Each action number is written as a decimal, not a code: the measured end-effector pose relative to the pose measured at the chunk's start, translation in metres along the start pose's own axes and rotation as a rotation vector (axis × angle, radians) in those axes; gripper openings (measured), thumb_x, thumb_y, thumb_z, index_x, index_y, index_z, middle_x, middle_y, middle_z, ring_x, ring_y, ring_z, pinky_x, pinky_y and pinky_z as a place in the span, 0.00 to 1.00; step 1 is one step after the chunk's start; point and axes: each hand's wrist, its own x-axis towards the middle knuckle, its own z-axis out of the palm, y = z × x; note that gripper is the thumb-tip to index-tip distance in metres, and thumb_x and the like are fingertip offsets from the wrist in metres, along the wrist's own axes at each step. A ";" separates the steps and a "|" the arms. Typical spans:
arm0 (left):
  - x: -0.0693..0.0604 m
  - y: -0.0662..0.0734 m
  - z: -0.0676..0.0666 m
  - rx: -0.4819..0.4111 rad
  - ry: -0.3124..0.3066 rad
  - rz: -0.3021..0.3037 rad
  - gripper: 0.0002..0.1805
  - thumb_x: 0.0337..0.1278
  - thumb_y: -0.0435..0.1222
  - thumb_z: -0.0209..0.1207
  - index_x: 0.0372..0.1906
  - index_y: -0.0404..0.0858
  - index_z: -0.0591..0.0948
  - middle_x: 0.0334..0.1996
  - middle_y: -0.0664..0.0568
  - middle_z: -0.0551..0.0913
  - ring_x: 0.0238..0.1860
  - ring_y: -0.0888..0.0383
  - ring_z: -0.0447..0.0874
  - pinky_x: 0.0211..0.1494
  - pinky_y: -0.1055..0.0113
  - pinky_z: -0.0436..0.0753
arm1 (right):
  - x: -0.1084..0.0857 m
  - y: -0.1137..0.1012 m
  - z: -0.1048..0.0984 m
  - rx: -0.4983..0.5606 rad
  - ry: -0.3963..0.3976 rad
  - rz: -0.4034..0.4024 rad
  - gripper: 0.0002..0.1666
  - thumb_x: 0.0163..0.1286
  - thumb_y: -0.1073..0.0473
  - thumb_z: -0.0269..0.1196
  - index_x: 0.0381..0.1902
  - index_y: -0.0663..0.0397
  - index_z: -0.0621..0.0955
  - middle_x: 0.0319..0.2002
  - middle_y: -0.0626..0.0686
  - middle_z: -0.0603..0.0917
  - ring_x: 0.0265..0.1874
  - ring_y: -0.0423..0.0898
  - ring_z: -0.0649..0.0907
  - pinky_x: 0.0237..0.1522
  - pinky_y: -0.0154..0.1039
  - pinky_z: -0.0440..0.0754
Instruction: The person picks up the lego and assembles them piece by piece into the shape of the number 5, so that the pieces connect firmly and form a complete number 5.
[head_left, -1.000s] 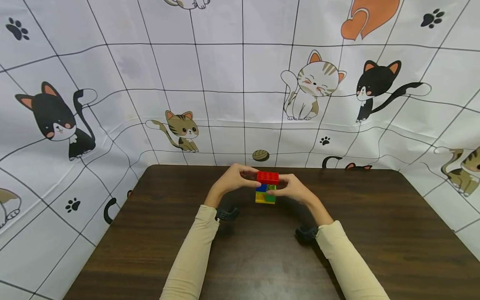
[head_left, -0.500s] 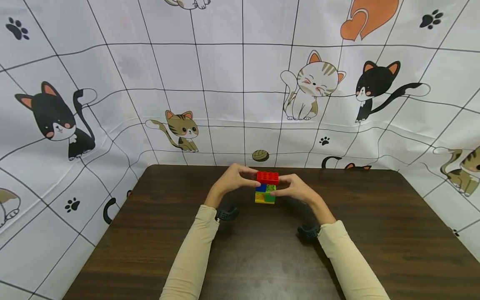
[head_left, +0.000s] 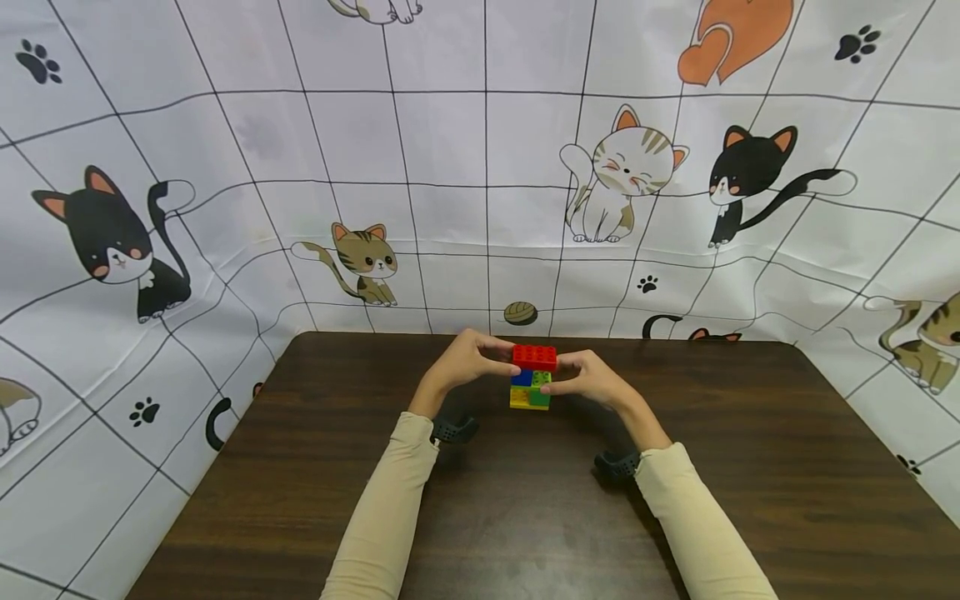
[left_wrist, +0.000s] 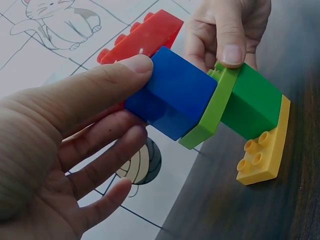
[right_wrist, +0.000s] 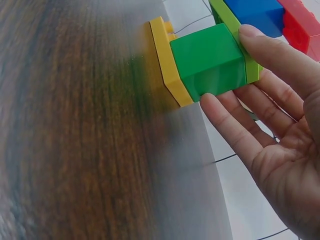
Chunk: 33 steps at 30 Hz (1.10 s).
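Note:
A stack of toy building bricks stands on the table between both hands. At its base lies a thin yellow brick (left_wrist: pixel 265 155), with a green brick (right_wrist: pixel 210 60) on one side of it. Above come a thin light green brick (left_wrist: pixel 212 110), a blue brick (left_wrist: pixel 172 92) and, on top, a red brick (head_left: pixel 535 357). My left hand (head_left: pixel 463 360) pinches the stack at the blue brick, its thumb near the red one; its other fingers reach behind. My right hand (head_left: pixel 592 379) holds the stack from the other side, thumb on the light green brick.
The dark wooden table (head_left: pixel 480 517) spreads around the arms. Behind and beside it hangs a white sheet (head_left: pixel 450 142) printed with grid lines and cartoon cats. A dark wrist strap (head_left: pixel 454 429) shows below each hand.
The right hand has shifted very slightly at the stack, its thumb drawing a little to the right. The left hand and the bricks look nearly unmoved.

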 end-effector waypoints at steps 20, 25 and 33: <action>0.001 -0.004 0.000 -0.016 0.042 -0.002 0.24 0.57 0.41 0.73 0.57 0.36 0.86 0.52 0.44 0.89 0.50 0.50 0.87 0.56 0.54 0.85 | 0.000 -0.002 -0.002 0.001 0.029 0.014 0.20 0.63 0.57 0.74 0.52 0.60 0.87 0.50 0.58 0.89 0.46 0.48 0.86 0.54 0.47 0.84; 0.001 -0.005 0.000 -0.056 0.055 0.004 0.24 0.58 0.41 0.72 0.57 0.35 0.86 0.51 0.43 0.89 0.48 0.51 0.88 0.54 0.57 0.86 | -0.001 -0.005 -0.004 -0.003 0.029 0.012 0.20 0.65 0.57 0.73 0.52 0.60 0.87 0.52 0.59 0.89 0.48 0.49 0.85 0.55 0.49 0.85; 0.002 -0.003 -0.001 -0.095 0.071 0.015 0.23 0.59 0.40 0.72 0.58 0.35 0.85 0.52 0.43 0.89 0.52 0.48 0.88 0.58 0.55 0.85 | 0.001 -0.008 -0.005 -0.007 0.029 0.029 0.21 0.65 0.55 0.72 0.53 0.60 0.87 0.53 0.59 0.89 0.51 0.52 0.86 0.55 0.49 0.84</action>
